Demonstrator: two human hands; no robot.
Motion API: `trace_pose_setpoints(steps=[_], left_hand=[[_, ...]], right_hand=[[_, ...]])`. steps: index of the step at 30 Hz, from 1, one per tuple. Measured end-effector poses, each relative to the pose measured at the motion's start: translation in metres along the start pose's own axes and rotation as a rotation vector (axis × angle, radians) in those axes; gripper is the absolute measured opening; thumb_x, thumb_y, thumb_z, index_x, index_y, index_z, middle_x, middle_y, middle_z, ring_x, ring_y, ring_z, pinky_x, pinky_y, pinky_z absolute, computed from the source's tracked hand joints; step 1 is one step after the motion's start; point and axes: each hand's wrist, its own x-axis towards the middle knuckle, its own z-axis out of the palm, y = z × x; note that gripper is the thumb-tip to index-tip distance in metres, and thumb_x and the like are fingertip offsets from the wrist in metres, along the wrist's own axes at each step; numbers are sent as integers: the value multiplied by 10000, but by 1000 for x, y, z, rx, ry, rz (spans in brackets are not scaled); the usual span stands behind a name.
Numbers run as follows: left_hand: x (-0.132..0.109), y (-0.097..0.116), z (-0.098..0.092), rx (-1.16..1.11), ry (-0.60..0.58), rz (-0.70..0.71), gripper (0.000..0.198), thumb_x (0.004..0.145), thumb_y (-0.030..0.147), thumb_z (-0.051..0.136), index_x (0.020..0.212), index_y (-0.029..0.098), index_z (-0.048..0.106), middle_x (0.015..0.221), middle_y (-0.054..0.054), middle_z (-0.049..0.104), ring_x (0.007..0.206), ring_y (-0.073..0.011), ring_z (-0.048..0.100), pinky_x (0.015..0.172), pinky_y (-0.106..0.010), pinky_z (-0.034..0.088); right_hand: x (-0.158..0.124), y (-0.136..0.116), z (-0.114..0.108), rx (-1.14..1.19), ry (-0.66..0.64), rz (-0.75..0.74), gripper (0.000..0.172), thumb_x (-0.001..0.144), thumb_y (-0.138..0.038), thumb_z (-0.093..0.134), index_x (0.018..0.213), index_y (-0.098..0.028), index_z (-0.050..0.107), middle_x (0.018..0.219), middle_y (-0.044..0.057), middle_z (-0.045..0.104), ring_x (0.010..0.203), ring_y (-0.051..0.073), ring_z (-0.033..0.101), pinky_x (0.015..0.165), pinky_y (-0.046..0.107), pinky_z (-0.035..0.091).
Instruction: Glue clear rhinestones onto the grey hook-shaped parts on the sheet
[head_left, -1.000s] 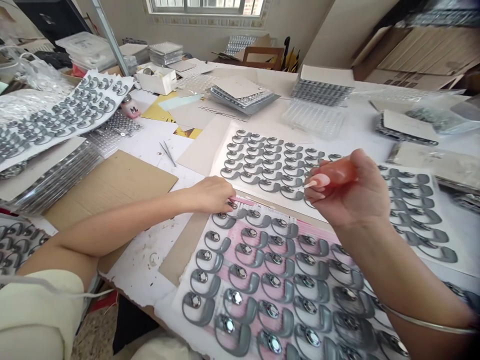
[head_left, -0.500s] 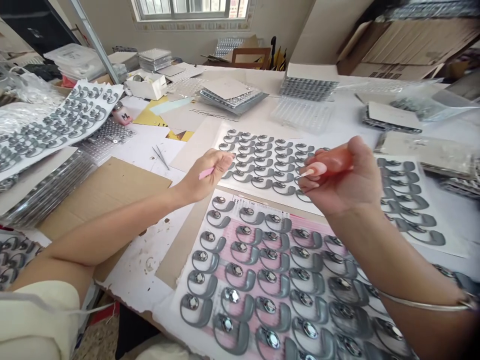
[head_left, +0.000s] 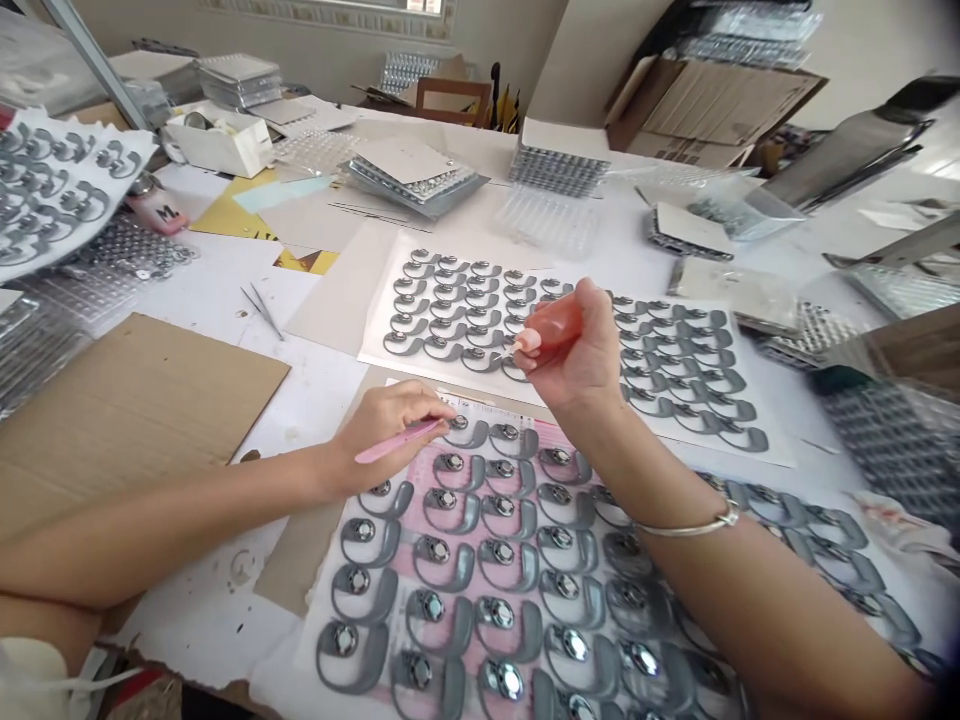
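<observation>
My left hand (head_left: pixel 394 418) is closed around a slim pink tool (head_left: pixel 397 443); its tip is hidden by my fingers. The fingertips are over the top left corner of the near sheet, by a grey curved piece (head_left: pixel 474 434) with a round silver part. Above the far sheet (head_left: pixel 379 335), my right hand (head_left: pixel 589 365) grips a soft orange squeeze bottle (head_left: pixel 553 322), its pale nozzle pointing left. Rows of similar grey pieces cover both sheets. The near sheet (head_left: pixel 319 600) has a pink printed area.
Metal tweezers (head_left: pixel 262 312) lie left of the sheets, beside brown cardboard (head_left: pixel 150 400). A pink bottle marked M (head_left: pixel 156 208) stands farther back. Stacks of clear trays (head_left: pixel 559 165) line the table's rear, and a white box (head_left: pixel 217 140) sits at back left.
My left hand has come down and nearer, from the far sheet's left edge to the near sheet's top corner. My right hand still holds the bottle. The view has swung right.
</observation>
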Motion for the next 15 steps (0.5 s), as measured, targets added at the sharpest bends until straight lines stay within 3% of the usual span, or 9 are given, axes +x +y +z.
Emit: trace_pose_setpoints(steps=[4,9,15], left_hand=[[-5,-6,-1,204,1,333,123,907,184,594,993,137,668,908,-80,728,835,-149,700,743,-241,594],[-8,-12,3,265,-29,368,121,910,232,608,970,145,666,942,-89,736,821,-166,704,744,-293,573],[-7,-14,12,373,-50,454,91,941,160,518,976,122,592,922,-105,729,808,-174,693,706,-309,514]], right_hand=[[-10,17,5,2,-1,-164,431,678,-499,732,668,-246,382,549,-77,421,396,81,407,331,223,319],[-23,34,5,-152,-101,-345,384,778,-505,665,635,-242,425,471,-71,420,359,86,405,331,236,342],[-35,33,4,-321,-119,-456,378,797,-565,626,631,-249,504,470,-58,455,364,106,465,372,267,394]])
